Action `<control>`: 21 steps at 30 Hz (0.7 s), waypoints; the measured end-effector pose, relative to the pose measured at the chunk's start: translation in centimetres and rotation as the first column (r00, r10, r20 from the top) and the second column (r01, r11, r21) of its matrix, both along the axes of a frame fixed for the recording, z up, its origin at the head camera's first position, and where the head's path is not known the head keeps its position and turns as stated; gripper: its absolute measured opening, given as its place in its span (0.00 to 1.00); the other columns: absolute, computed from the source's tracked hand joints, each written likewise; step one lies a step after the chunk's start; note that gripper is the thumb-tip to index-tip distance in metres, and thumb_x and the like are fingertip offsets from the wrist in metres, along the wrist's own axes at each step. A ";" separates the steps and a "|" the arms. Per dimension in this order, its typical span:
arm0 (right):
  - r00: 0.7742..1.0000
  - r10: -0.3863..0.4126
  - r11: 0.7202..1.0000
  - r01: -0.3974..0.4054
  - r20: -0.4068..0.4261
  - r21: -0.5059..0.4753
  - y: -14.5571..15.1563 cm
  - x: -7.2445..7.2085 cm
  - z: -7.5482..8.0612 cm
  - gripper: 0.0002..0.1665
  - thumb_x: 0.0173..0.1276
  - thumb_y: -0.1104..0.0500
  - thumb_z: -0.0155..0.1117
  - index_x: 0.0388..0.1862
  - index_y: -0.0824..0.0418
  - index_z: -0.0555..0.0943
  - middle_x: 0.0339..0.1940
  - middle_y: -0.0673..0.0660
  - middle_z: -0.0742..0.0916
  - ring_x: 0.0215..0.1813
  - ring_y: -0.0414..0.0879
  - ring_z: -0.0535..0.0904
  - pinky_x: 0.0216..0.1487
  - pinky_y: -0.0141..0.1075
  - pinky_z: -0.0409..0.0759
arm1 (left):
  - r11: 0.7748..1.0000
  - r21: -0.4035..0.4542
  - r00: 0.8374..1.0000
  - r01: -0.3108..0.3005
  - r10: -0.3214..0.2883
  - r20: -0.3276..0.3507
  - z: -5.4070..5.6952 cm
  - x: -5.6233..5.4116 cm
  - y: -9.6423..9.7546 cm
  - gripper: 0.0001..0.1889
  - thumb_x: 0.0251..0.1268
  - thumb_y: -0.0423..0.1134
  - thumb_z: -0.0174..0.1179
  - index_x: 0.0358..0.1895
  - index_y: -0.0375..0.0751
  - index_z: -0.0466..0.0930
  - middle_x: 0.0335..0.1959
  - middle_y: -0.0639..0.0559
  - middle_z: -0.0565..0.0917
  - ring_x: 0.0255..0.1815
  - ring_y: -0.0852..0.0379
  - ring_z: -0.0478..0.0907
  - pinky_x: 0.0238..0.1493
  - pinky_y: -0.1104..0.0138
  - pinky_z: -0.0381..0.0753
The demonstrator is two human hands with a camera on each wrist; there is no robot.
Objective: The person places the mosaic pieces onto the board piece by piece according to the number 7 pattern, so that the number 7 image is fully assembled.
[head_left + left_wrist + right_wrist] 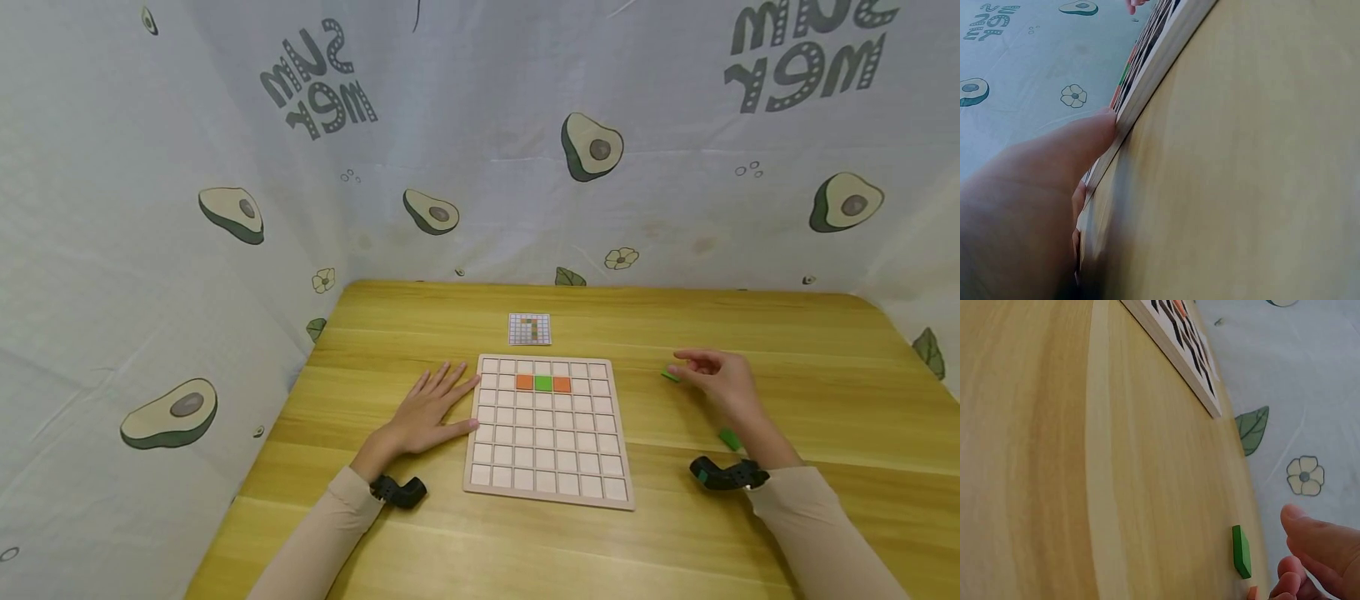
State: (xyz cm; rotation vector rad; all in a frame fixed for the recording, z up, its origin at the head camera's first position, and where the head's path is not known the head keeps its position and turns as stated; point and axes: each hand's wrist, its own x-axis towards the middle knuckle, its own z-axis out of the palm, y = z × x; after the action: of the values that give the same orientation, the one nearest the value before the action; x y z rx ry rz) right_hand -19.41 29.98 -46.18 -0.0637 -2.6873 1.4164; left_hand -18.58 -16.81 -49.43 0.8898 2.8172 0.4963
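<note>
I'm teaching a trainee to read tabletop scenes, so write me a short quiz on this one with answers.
1. Fill in: on the square, pale wooden grid board, the middle square tile of the three in a row is ____.
2. True or false: the bare left hand touches the board.
3. The small white card with a printed grid lies:
A) on the board
B) beyond the board's far edge
C) under the left hand

Key: 1. green; 2. true; 3. B

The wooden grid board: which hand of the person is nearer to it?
Left. The left hand touches the wooden grid board at its left edge; the right hand is apart from it, off to its right.
</note>
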 end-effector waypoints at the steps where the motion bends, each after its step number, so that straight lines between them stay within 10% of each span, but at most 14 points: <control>1: 1.000 -0.003 1.000 0.003 0.004 -0.002 0.1 0.0 -0.1 0.27 0.68 0.56 0.70 0.55 0.77 0.81 0.33 0.53 0.82 0.30 0.39 0.71 0.26 0.28 0.71 | 1.000 0.006 1.000 0.001 -0.001 -0.004 0.0 0.0 0.0 0.40 0.73 0.69 0.41 0.82 0.60 0.43 0.82 0.52 0.39 0.81 0.49 0.31 0.77 0.51 0.29; 21: 0.997 -0.022 1.000 0.023 0.080 -0.011 0.5 0.0 -0.6 0.26 0.67 0.60 0.71 0.56 0.78 0.80 0.30 0.50 0.82 0.29 0.36 0.71 0.26 0.27 0.73 | 1.000 0.003 1.000 0.003 -0.003 0.000 0.0 0.0 0.0 0.40 0.73 0.70 0.41 0.82 0.61 0.43 0.82 0.52 0.39 0.81 0.48 0.31 0.77 0.51 0.28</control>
State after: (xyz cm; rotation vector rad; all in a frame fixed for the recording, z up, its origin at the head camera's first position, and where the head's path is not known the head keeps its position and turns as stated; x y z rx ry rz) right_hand -19.40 30.46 -46.82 -0.1548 -2.7328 1.4532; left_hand -18.55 -16.84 -49.44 0.8937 2.8155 0.4997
